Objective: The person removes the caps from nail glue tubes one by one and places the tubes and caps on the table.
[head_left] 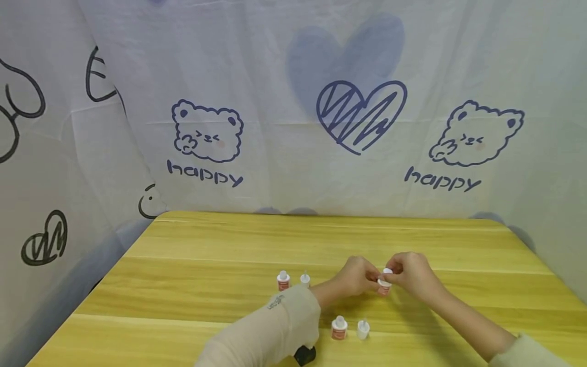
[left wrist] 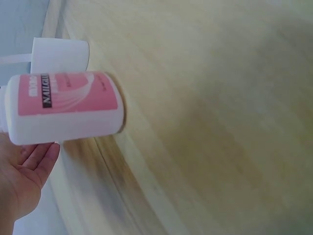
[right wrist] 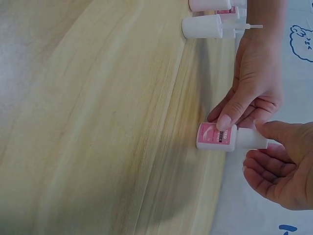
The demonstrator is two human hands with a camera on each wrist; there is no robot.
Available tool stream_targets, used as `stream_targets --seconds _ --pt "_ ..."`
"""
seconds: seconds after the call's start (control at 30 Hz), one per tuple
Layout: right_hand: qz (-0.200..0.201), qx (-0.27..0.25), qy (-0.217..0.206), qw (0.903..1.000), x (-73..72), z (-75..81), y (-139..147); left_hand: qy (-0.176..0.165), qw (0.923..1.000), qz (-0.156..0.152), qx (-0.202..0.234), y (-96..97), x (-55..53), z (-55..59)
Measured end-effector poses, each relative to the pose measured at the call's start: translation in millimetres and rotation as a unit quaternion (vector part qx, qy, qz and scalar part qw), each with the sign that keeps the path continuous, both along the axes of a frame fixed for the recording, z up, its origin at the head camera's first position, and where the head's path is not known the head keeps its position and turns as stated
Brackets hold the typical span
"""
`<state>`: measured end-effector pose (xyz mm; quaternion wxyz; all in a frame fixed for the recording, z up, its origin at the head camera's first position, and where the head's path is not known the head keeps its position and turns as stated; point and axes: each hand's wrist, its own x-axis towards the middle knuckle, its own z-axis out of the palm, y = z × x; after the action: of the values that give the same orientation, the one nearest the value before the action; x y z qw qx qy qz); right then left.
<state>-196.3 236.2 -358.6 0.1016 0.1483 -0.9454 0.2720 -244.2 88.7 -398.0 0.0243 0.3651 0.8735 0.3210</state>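
Note:
On the right side of the table, my left hand (head_left: 357, 277) grips a small nail glue bottle (head_left: 384, 289) with a pink label by its body. My right hand (head_left: 410, 270) pinches the white cap (right wrist: 251, 139) at the top of that bottle. The right wrist view shows the cap against the bottle's neck, and I cannot tell whether it is loose. A second nail glue bottle (head_left: 339, 329) stands nearer to me. Beside it is a white cap (head_left: 363, 330) with a thin pin pointing up.
Left of my left forearm stand another pink-labelled bottle (head_left: 283, 280) and a white cap (head_left: 304, 279) with its pin up. A dark object (head_left: 304, 355) shows under the left sleeve. A printed cloth (head_left: 284, 188) hangs behind the wooden table (head_left: 206, 234).

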Motion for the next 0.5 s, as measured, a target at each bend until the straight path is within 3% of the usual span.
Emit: stream_targets --seconds 0.5 --pt "0.004 0.005 -0.01 0.9999 0.7 1.9 -1.8 -0.016 0.9999 0.002 -0.001 0.5 -2.6 -2.3"
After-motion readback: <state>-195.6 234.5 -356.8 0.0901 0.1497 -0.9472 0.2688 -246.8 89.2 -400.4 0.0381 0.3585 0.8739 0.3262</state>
